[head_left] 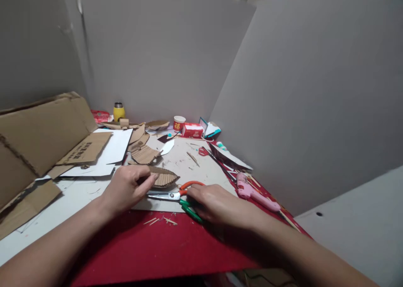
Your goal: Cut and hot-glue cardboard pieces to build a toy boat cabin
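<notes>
My right hand (210, 201) is closed on a pair of scissors (171, 196) with one orange and one green handle. The blades point left, and their tips lie by the fingers of my left hand (129, 187). That hand is closed, thumb against curled fingers; whatever it grips is hidden or too small to name. Just behind it is a leaf-shaped piece of corrugated cardboard (165, 178), partly covered by the fingers. Short thin wooden sticks (170, 221) are scattered on the red tabletop (151, 253) in front of the blades.
Folded cardboard (47, 134) stands at the left. Behind my hands are cut cardboard pieces (145, 153), a yellow bottle (119, 111), a paper cup (179, 123) and a red box (192, 130). A pink glue gun (255, 194) and red-handled scissors (204, 151) lie at the right.
</notes>
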The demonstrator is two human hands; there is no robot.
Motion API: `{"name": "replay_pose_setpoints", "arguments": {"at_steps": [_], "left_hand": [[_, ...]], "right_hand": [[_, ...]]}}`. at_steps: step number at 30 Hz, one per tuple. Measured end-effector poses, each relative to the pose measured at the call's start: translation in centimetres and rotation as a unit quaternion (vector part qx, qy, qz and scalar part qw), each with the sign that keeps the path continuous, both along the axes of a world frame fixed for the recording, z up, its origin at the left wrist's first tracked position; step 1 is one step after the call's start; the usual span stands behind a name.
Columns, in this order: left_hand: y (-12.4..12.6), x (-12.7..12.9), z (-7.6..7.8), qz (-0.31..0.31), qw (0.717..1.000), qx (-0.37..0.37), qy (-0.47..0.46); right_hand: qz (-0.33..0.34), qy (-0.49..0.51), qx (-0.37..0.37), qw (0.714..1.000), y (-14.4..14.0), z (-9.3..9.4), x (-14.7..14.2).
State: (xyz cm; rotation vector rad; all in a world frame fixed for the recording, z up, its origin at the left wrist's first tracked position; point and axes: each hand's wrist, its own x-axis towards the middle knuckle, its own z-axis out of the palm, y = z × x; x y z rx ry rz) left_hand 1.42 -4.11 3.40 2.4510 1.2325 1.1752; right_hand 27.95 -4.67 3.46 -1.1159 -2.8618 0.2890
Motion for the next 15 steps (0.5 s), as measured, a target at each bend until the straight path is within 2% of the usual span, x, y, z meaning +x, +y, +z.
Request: {"name": "replay_pose_setpoints", "arguments": {"at_steps": [7, 11, 15], "left_hand": [[0.7, -1.6, 0.6, 0.107, 0.984, 0.069, -0.12], [1.6, -2.9, 0.6, 0.168, 0.968, 0.07, -0.173], [2.9, -4.4, -0.1, 0.21, 0.959, 0.042, -0.186]], "right_hand": [[-0.017, -0.063, 0.031, 0.997, 0.3, 0.1, 0.7], [-0.019, -0.106, 0.023, 0.994, 0.6, 0.2, 0.6], [-0.03, -0.126, 0.014, 0.991, 0.5, 0.9, 0.4]]}}
